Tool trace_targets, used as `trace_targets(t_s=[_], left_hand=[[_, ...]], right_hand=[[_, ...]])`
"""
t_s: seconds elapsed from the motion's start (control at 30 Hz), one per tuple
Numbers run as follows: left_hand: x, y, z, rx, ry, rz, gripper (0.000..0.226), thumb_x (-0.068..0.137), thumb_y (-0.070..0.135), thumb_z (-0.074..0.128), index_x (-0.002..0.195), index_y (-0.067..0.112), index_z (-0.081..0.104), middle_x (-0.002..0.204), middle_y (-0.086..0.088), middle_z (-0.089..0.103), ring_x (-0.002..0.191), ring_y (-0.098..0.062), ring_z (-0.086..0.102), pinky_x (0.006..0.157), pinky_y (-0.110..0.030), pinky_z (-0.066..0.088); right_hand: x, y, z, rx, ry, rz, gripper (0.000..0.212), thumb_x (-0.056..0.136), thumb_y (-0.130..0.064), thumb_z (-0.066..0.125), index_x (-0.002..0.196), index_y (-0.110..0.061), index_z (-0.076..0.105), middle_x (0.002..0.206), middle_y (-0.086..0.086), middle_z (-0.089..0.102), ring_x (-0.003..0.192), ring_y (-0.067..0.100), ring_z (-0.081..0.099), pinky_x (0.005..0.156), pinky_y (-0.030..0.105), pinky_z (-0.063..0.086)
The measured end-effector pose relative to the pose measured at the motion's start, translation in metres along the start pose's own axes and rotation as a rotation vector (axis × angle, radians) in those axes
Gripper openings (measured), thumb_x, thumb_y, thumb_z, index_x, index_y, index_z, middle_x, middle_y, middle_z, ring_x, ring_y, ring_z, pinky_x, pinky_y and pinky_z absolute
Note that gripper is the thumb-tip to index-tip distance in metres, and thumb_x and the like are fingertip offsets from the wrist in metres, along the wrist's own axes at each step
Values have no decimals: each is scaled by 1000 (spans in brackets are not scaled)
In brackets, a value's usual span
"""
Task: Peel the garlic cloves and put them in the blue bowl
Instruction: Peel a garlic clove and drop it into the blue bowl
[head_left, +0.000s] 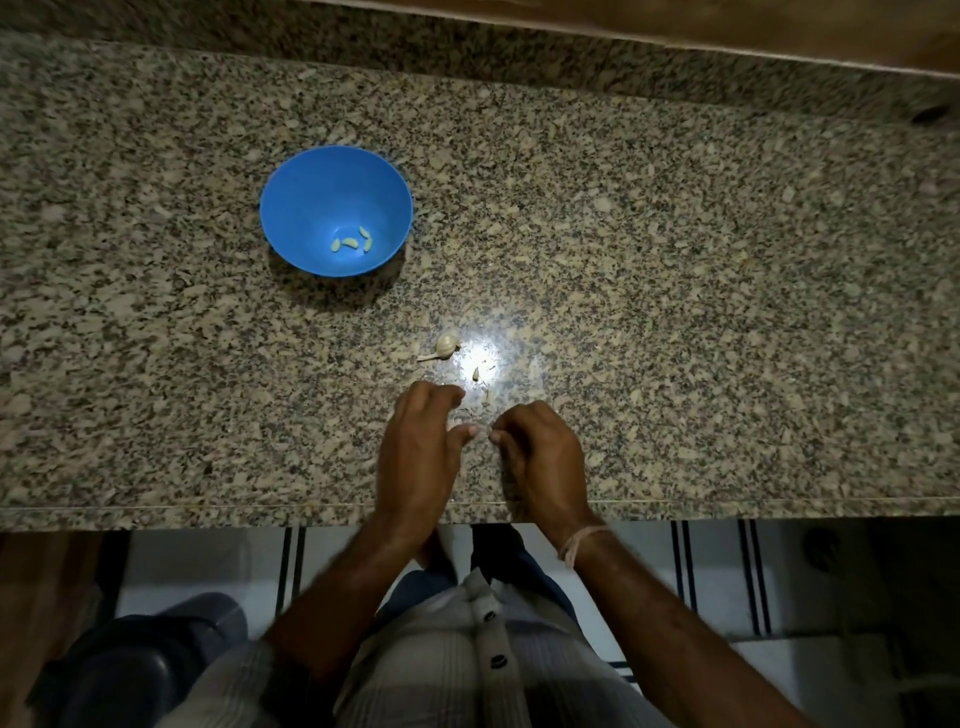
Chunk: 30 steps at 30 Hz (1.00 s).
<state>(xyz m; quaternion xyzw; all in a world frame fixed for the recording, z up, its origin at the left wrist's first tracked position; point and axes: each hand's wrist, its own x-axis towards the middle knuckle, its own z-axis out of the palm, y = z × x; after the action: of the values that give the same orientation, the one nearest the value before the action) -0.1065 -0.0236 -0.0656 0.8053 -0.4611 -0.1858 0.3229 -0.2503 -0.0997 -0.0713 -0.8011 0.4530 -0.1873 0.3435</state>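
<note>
A blue bowl (322, 192) stands on the granite counter, left of centre, with several peeled garlic cloves (352, 242) at its bottom. A partial garlic bulb (445, 344) with its stem lies nearer me. My left hand (421, 447) and my right hand (540, 452) meet close together near the counter's front edge. Their fingertips pinch a small garlic clove (484, 430) between them; it is mostly hidden. Bits of papery garlic skin (482, 382) lie just beyond my hands.
The speckled granite counter (675, 291) runs wide to both sides, its front edge (208, 512) just below my wrists. A bright light reflection sits by the bulb. A wooden ledge lines the back. A dark shape stands on the floor at lower left.
</note>
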Motion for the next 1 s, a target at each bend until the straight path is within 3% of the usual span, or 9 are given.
trace_targets(t_s=[0.1, 0.2, 0.37, 0.47, 0.57, 0.77, 0.83, 0.9, 1.0], left_hand=[[7, 4, 12, 33, -34, 22, 36, 91, 16, 80, 123, 13, 64, 114, -4, 58, 105, -24, 58, 75, -40, 52], [14, 5, 18, 32, -16, -13, 27, 91, 14, 79, 115, 15, 67, 108, -2, 58, 97, -24, 59, 73, -38, 50], [13, 6, 21, 12, 20, -19, 9, 94, 6, 71, 94, 14, 67, 93, 1, 53, 83, -20, 53, 65, -39, 46], [11, 6, 25, 67, 41, -34, 12, 94, 4, 69, 89, 14, 64, 86, -1, 53, 82, -23, 50, 61, -43, 45], [7, 9, 30, 97, 72, -101, 17, 92, 3, 69, 87, 18, 62, 85, 2, 56, 83, -21, 52, 64, -44, 47], [-14, 19, 34, 110, 160, -181, 16, 89, 0, 72, 90, 15, 67, 89, 4, 58, 87, -15, 50, 69, -27, 35], [-20, 16, 36, 137, 187, -192, 18, 88, -3, 71, 88, 15, 66, 88, 2, 60, 86, -18, 54, 70, -35, 45], [-21, 13, 39, 185, 203, -193, 23, 85, -8, 70, 85, 15, 65, 84, 0, 59, 81, -22, 54, 67, -39, 46], [-20, 15, 41, 304, 198, -224, 26, 85, -5, 72, 84, 18, 61, 80, 0, 58, 77, -23, 52, 61, -35, 39]], right_hand=[[8, 3, -2, 16, 13, 9, 16, 91, -6, 75, 91, -18, 64, 92, -5, 53, 84, 18, 57, 71, 45, 51], [18, 3, -6, 68, -32, -28, 29, 89, 3, 73, 108, -17, 63, 105, -5, 52, 94, 19, 59, 76, 44, 55], [32, 0, -10, 131, -160, -115, 30, 93, 6, 69, 118, -10, 69, 113, -1, 55, 103, 16, 60, 80, 27, 57], [40, 12, -6, 41, -185, -220, 27, 91, 5, 73, 114, -7, 73, 109, 3, 59, 100, 20, 60, 82, 26, 54], [43, 16, -6, 29, -197, -279, 18, 90, -1, 73, 103, -14, 73, 100, -2, 58, 94, 21, 59, 74, 42, 55], [47, 20, -15, -100, -236, -395, 10, 97, -13, 62, 87, -16, 65, 90, -1, 58, 87, 21, 50, 66, 46, 46], [47, 20, -16, -151, -282, -434, 12, 94, -17, 52, 86, -17, 62, 90, 0, 57, 88, 21, 47, 65, 44, 44], [45, 20, -22, -159, -330, -412, 10, 85, -9, 57, 83, -19, 59, 87, -3, 55, 86, 18, 46, 66, 41, 43], [42, 22, -35, 43, -389, -204, 26, 79, 10, 64, 77, -16, 63, 81, -6, 62, 79, 13, 57, 65, 27, 48]])
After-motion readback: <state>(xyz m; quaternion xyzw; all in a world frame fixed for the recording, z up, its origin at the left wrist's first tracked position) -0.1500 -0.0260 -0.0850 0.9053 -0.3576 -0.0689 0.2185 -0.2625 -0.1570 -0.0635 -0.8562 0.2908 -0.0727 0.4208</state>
